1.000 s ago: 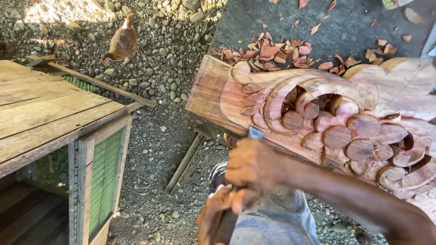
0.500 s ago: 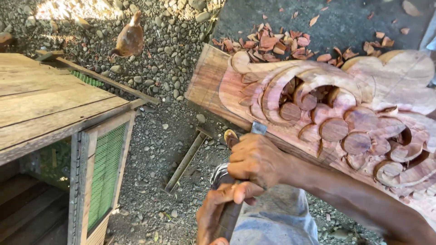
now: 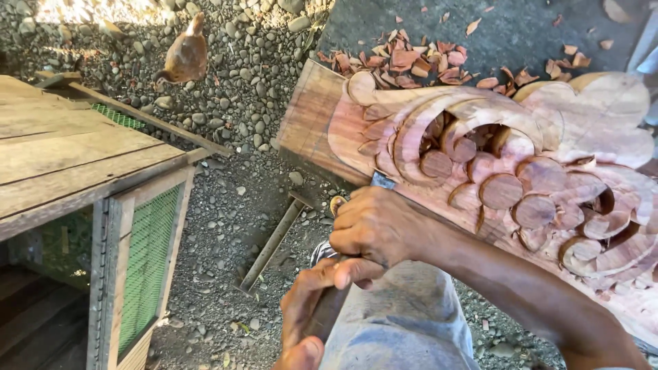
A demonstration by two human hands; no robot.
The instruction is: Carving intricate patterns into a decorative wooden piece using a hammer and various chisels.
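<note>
A long reddish wooden panel [image 3: 507, 157], carved with scrolls and round discs, lies slanted across the right side. My right hand [image 3: 377, 229] is closed around a chisel just behind its metal blade [image 3: 381, 181], which rests against the panel's lower left edge. My left hand [image 3: 305, 318] grips the chisel's dark handle [image 3: 329, 312] lower down, over my knee in grey trousers [image 3: 404, 322]. Most of the tool's shaft is hidden by my fingers.
A wooden hutch with green mesh [image 3: 147, 260] and a plank top stands at the left. A brown chicken [image 3: 184, 58] walks on the gravel at the top left. Wood chips [image 3: 418, 62] lie behind the panel, and a wooden strip [image 3: 271, 247] lies on the gravel.
Both hands have stayed on the chisel and shifted slightly along the panel's lower edge. The view has tilted, so the panel and chicken sit a little differently in frame.
</note>
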